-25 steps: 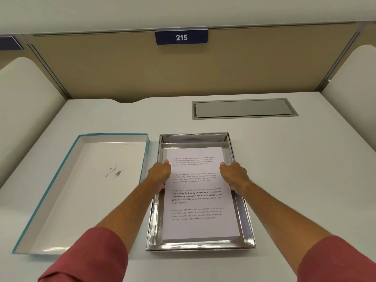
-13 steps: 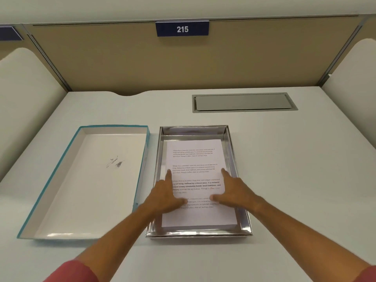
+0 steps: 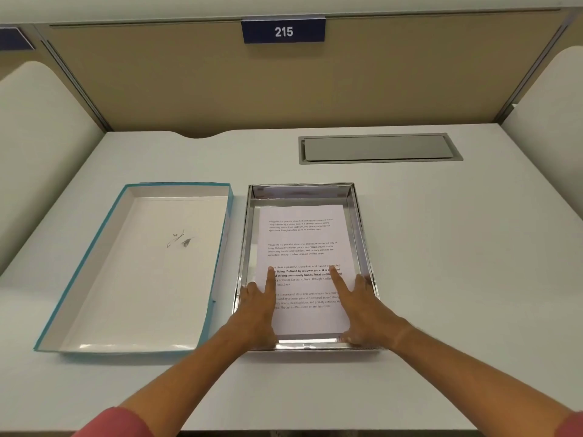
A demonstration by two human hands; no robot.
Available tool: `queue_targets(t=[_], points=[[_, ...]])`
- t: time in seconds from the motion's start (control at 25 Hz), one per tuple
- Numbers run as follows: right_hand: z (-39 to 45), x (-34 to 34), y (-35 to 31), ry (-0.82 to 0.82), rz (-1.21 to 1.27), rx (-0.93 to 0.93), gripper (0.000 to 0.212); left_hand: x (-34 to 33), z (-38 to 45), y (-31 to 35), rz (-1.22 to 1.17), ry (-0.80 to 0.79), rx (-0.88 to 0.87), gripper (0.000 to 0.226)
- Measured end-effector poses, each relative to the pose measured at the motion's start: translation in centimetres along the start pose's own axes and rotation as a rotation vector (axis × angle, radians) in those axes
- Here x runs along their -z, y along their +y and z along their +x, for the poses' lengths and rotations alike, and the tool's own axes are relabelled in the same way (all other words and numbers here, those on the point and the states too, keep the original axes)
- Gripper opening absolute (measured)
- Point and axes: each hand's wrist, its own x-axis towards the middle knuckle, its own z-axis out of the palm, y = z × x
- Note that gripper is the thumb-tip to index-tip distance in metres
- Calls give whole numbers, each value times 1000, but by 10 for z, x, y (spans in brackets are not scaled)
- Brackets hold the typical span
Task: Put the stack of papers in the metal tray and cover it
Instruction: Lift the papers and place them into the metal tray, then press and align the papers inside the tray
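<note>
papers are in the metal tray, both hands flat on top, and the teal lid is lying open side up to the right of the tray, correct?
Not quite: the head view shows the teal lid to the left of the metal tray, not the right. The rest holds: the stack of papers lies in the tray, the left hand and right hand rest on it, and the lid lies open side up.

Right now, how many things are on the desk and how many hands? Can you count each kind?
Shiny rectangular metal tray: 1
White printed stack of papers: 1
Teal-edged white cardboard lid: 1
Grey metal flap set into the desk: 1
Hands, left and right, resting flat on the papers: 2
Total: 6
</note>
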Motion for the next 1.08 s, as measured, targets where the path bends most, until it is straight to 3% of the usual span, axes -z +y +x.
queue_targets(t=[0.92,1.08], points=[[-3,3,-9,63,66,-37,126,-2,8,0,27,82,12,128],[4,13,-8,-30,261,-129,132,13,14,1,-132,21,65,137]])
